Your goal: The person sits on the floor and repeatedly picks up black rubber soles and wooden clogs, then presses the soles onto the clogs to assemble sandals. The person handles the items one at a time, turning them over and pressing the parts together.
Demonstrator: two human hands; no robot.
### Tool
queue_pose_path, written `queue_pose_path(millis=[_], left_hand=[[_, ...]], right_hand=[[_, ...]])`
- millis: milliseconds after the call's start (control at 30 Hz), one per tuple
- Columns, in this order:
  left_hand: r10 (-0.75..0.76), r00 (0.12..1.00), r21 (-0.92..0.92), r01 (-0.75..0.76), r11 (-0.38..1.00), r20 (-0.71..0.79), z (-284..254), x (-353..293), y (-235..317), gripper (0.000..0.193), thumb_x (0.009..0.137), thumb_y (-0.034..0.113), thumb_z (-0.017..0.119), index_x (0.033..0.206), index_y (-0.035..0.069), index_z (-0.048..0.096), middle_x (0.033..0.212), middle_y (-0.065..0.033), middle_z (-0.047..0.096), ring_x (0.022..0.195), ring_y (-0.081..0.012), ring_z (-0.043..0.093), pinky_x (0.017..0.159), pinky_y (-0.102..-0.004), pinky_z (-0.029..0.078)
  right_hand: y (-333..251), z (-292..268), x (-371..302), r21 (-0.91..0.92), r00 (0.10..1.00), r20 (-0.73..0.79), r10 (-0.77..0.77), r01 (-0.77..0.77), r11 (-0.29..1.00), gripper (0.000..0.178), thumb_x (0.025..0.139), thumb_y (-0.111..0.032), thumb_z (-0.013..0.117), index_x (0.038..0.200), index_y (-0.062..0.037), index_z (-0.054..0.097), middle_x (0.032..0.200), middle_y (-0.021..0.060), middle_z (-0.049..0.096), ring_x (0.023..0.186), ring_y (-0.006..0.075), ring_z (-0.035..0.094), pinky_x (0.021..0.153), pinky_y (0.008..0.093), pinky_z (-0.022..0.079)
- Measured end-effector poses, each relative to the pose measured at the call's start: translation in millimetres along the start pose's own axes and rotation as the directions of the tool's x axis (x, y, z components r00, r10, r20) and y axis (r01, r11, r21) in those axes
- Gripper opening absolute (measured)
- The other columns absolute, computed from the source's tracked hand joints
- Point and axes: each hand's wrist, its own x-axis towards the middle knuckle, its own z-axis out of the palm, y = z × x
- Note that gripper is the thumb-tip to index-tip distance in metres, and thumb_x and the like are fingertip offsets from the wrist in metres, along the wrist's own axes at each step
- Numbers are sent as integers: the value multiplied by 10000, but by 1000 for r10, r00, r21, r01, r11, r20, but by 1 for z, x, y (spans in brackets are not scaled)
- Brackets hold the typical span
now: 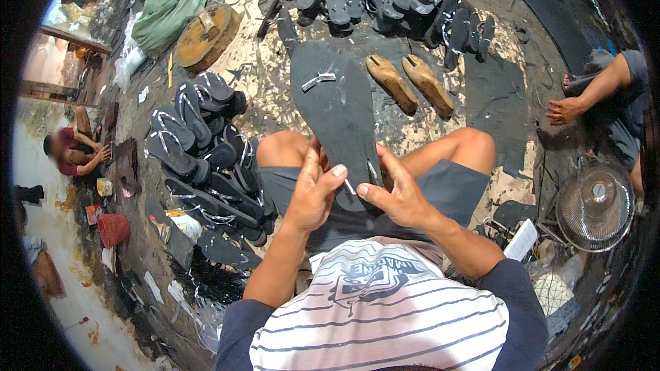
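Dark, scuffed floor [254,48] with pale flaking patches spreads out around the person, who sits cross-legged in a striped shirt and grey shorts. Over their lap, a large dark sole [337,113] is held up by its narrower end, its broad end pointing away from the body. Their left hand [313,191] grips one edge, fingers tucked behind and thumb lying over the face; their right hand [395,192] clasps the opposite edge, its thumb tip right beside a slim white piece [350,186] near the narrow end. Another short white piece [318,81] sits on the broad end.

Just beyond the sole, to its right, two wooden foot forms [427,85] lie side by side, with a dark flat sheet [496,103] further over. By the person's left knee I see a crowded pile of dark sandals [182,141] with pale straps, and more dark footwear [337,0] makes an arc across the far side. A round wooden block [206,45] rests near a green cloth bundle [168,17].

Off to the right stands a round fan [595,209], and above it a co-worker's hand [565,111] reaches in from the side. At far left another co-worker [69,152] in dark red sits near a red basket [113,230].
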Motion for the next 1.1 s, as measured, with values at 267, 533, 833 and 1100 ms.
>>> queue_pose_path(millis=[267,533,833,1100], left_hand=[[77,996,268,-86,960,46,-1,-1,-3,995,898,105,696,1572,-14,-26,1499,-188,366,1348,-265,431,1113,-369,360],[110,986,368,-148,918,122,-3,-4,8,1060,880,46,699,1566,10,-107,1484,-206,379,1353,-272,435,1100,-370,377],[525,847,36,-524,851,-85,-9,16,38,1034,910,653,566,1581,38,75,1594,-119,259,1457,-279,299,1197,-437,228],[366,771,-132,-497,858,-521,-101,72,66,776,992,677,325,1377,27,504,1328,-108,595,1215,-268,576,1063,-420,439]], right_hand=[[0,-9,13,252,986,-16,167,-158,955,636,979,-264,636,1451,6,308,1305,123,505,1150,154,533,954,310,464],[3,-17,20,484,976,142,162,-212,849,627,995,-264,627,1464,-10,299,1242,87,547,1124,128,530,925,295,478],[-2,13,50,-500,899,-54,-434,352,791,796,851,-256,797,1460,-19,343,1416,156,387,1309,243,408,1049,376,424],[-14,32,97,-340,994,20,-107,108,934,544,891,-274,750,1321,11,575,1137,135,709,1047,186,660,950,334,496]])
